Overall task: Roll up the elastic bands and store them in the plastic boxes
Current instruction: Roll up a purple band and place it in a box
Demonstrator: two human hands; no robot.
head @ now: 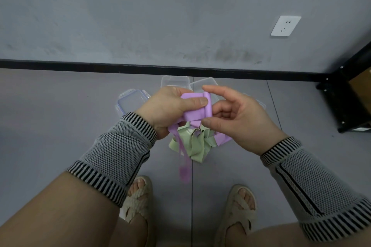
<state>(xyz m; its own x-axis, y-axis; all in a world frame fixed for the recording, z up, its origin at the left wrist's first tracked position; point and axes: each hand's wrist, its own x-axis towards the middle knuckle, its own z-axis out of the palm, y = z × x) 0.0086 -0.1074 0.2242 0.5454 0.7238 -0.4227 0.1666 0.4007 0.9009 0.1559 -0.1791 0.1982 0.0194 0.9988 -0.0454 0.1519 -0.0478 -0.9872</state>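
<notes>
The left hand [170,109] grips the purple elastic band [197,106], thumb pressed flat on it; the right hand [239,118] pinches its rolled end between thumb and fingers. The loose tail hangs toward the floor, above green bands [192,144] and clear plastic boxes [174,82]

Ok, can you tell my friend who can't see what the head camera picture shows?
Two hands roll up a stretchy purple elastic band: the left hand grips it, the right hand pinches the rolled end. Below, on the grey floor, lie loose green elastic bands and clear plastic boxes.
</notes>
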